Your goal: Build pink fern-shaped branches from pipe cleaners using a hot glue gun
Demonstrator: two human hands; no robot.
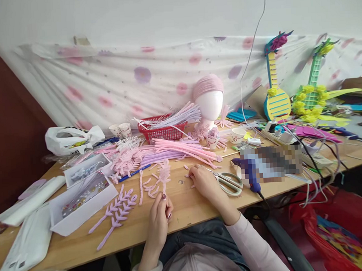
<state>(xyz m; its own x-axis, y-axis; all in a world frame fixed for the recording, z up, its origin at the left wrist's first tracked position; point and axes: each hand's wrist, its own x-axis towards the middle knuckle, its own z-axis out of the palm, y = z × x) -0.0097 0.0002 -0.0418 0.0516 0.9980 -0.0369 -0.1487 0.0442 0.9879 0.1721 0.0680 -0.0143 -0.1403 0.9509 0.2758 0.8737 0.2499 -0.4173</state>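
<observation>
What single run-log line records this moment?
left hand: pinches pink sprig | right hand: on table by cut pink bits | scissors: beside right hand

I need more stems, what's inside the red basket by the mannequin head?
The red basket holds a bundle of pink and lilac pipe cleaners, jutting over its rim toward the mannequin head. The mesh wall and the bundle cover the bottom, so anything beneath cannot be seen.

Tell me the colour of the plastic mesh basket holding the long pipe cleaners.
Red. The plastic mesh basket shows clearly in the head view, the only one.
</observation>
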